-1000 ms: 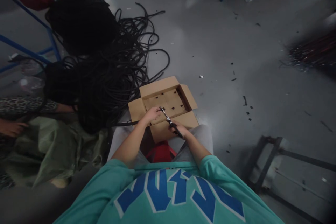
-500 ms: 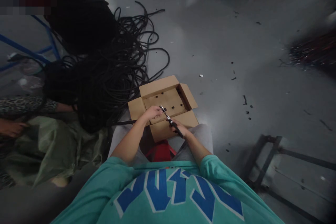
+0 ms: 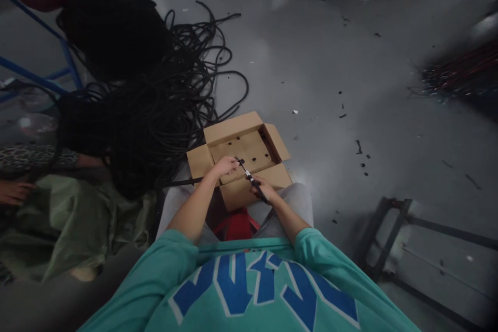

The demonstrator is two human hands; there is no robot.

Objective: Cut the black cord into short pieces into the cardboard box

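My left hand (image 3: 226, 165) is closed in a pinch over an open cardboard box (image 3: 229, 129), on the end of a black cord (image 3: 182, 182) that runs in from the left beneath my forearm. Dark material shows just past the fingertips. Held in my right hand (image 3: 263, 189) is a pair of scissors (image 3: 247, 173) with black handles and thin metal blades. Their tips point up and left, meeting the dark end by my left fingers. Whether the blades are apart is too small to tell. Several small black pieces (image 3: 254, 159) lie in the box.
A big tangled heap of black cord (image 3: 155, 109) covers the floor at left, beside a blue metal frame (image 3: 70, 59). Another person's hand (image 3: 15, 192) and green cloth (image 3: 78, 218) are at far left. A dark metal frame (image 3: 389, 238) stands at right; black scraps (image 3: 358, 146) dot the floor.
The view has shifted slightly, so the scene sits a little further left. My hands keep nearly the same pose, with the scissors' tips still at the left fingers.
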